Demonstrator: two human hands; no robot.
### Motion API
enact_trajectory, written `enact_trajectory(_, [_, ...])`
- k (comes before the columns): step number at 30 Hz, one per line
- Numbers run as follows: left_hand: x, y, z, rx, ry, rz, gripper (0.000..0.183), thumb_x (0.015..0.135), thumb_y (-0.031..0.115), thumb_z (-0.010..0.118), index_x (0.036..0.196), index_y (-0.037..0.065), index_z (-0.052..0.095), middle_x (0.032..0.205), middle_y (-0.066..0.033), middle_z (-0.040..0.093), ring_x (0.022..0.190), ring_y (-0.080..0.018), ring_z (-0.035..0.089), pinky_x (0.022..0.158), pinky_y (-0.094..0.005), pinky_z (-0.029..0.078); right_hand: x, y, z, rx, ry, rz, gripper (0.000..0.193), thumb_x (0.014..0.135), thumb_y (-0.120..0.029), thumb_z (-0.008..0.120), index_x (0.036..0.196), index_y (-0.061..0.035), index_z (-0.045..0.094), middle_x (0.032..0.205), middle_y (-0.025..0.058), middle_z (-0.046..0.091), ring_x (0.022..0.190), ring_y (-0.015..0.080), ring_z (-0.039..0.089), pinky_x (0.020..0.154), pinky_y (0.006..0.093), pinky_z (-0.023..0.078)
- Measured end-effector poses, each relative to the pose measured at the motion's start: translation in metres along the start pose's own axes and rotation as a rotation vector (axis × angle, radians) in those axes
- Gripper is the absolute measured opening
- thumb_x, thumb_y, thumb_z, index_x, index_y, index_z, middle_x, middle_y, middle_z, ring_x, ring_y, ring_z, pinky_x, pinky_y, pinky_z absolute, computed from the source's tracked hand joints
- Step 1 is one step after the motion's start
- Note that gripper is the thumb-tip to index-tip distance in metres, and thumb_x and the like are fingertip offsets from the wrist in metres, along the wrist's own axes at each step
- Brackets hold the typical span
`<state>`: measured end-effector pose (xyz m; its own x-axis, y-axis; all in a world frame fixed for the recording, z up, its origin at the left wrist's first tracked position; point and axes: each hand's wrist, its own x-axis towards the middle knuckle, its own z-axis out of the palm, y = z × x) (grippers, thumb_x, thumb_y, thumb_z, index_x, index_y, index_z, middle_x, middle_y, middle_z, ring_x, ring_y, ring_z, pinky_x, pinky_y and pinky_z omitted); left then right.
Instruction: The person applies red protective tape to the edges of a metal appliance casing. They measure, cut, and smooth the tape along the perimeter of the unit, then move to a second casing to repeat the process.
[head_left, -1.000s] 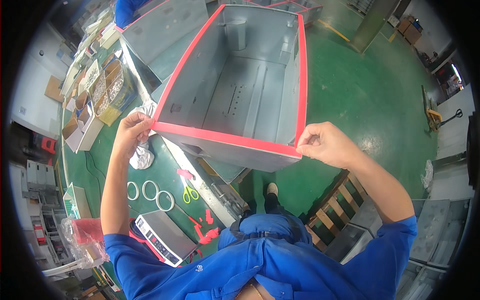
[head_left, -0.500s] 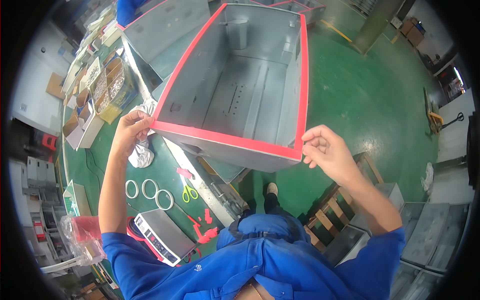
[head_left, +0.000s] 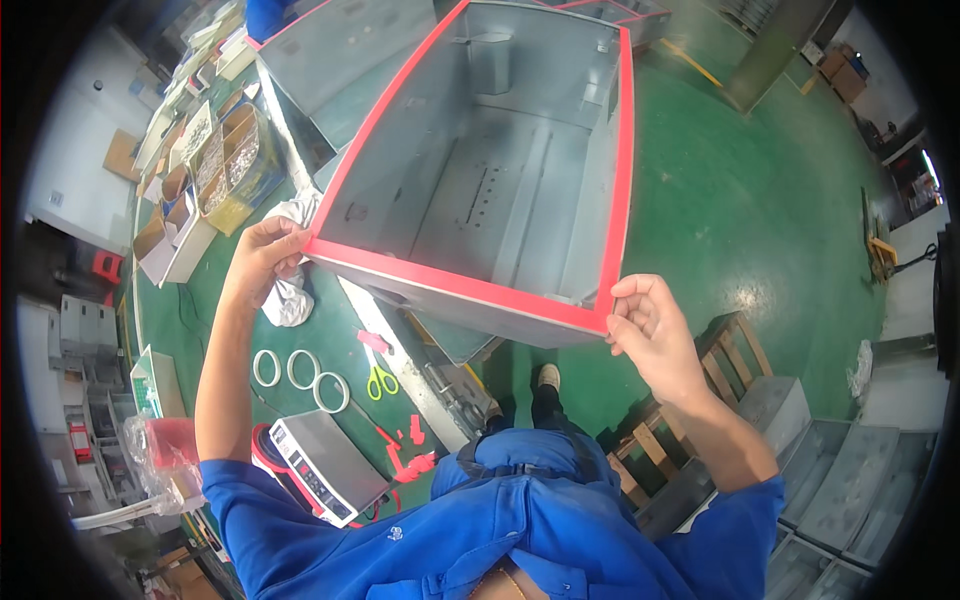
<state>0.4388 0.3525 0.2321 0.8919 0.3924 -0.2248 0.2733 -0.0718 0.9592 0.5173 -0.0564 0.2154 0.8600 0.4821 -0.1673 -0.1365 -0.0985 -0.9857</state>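
A grey metal box [head_left: 480, 312] stands open side up in front of me, red tape [head_left: 450, 283] running along its rim. At the near left corner my left hand [head_left: 268, 262] is closed, thumb and forefinger pinching the tape's edge. My right hand [head_left: 652, 335] is at the near right corner, with its thumb against the taped corner and its fingers curled. Inside the box, a row of small holes shows in the floor and a grey bracket [head_left: 490, 62] at the far wall. The fingertips' undersides are hidden.
On the green bench to the left lie white rings [head_left: 332, 392], yellow-green scissors [head_left: 381, 382], red tape scraps [head_left: 408, 465], a grey control unit [head_left: 330, 470] and a white cloth [head_left: 290, 300]. Bins of small parts [head_left: 235, 165] stand farther back. A wooden pallet [head_left: 735, 355] lies at right.
My right hand has come down slightly, and its thumb now meets the taped corner. My left hand keeps its pinch. The whole view has shifted a little.
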Motion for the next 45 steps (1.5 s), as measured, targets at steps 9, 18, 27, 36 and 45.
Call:
enact_trajectory(9, [0.007, 0.000, -0.012, 0.276, 0.012, 0.022, 0.018, 0.071, 0.017, 0.067, 0.080, 0.002, 0.065, 0.061, -0.0009, 0.056, 0.051, -0.0059, 0.048, 0.045, -0.0206, 0.036, -0.002, -0.003, 0.011, -0.035, 0.043, -0.040, 0.030, 0.079, 0.006, 0.053, 0.105, -0.0020, 0.041, 0.079, -0.0001, 0.041, 0.070, 0.0053, 0.041, 0.061, 0.0173, 0.036])
enact_trajectory(18, [0.009, -0.006, -0.014, 0.211, -0.001, -0.020, 0.020, 0.066, 0.027, 0.072, 0.074, 0.010, 0.065, 0.059, 0.0026, 0.054, 0.053, -0.0059, 0.048, 0.043, -0.0198, 0.031, -0.001, -0.006, 0.019, -0.129, 0.129, 0.026, 0.030, 0.077, 0.008, 0.052, 0.102, -0.0033, 0.042, 0.077, 0.0008, 0.038, 0.067, 0.0072, 0.041, 0.056, 0.0181, 0.036])
enact_trajectory(27, [0.004, -0.003, -0.009, 0.113, -0.002, 0.044, 0.017, 0.065, 0.019, 0.074, 0.073, 0.007, 0.065, 0.059, 0.0012, 0.056, 0.053, -0.0058, 0.049, 0.046, -0.0188, 0.036, -0.001, -0.005, 0.019, -0.106, 0.136, 0.031, 0.029, 0.077, 0.005, 0.053, 0.102, -0.0045, 0.042, 0.077, 0.0006, 0.040, 0.066, 0.0068, 0.042, 0.053, 0.0182, 0.035])
enact_trajectory(36, [0.005, -0.010, -0.010, 0.076, -0.009, 0.095, 0.016, 0.066, 0.019, 0.074, 0.072, 0.007, 0.065, 0.060, 0.0020, 0.056, 0.052, -0.0049, 0.048, 0.045, -0.0185, 0.035, -0.001, -0.004, 0.019, -0.073, 0.113, -0.005, 0.029, 0.078, 0.005, 0.054, 0.102, -0.0049, 0.042, 0.080, 0.0010, 0.040, 0.066, 0.0072, 0.044, 0.054, 0.0181, 0.035])
enact_trajectory(45, [0.005, -0.014, -0.009, 0.093, 0.006, 0.131, 0.015, 0.067, 0.019, 0.073, 0.071, 0.008, 0.064, 0.060, 0.0028, 0.056, 0.052, -0.0048, 0.047, 0.047, -0.0190, 0.034, -0.002, -0.004, 0.019, -0.085, 0.116, -0.012, 0.029, 0.078, 0.004, 0.054, 0.103, -0.0056, 0.042, 0.080, 0.0002, 0.040, 0.067, 0.0068, 0.043, 0.054, 0.0175, 0.035])
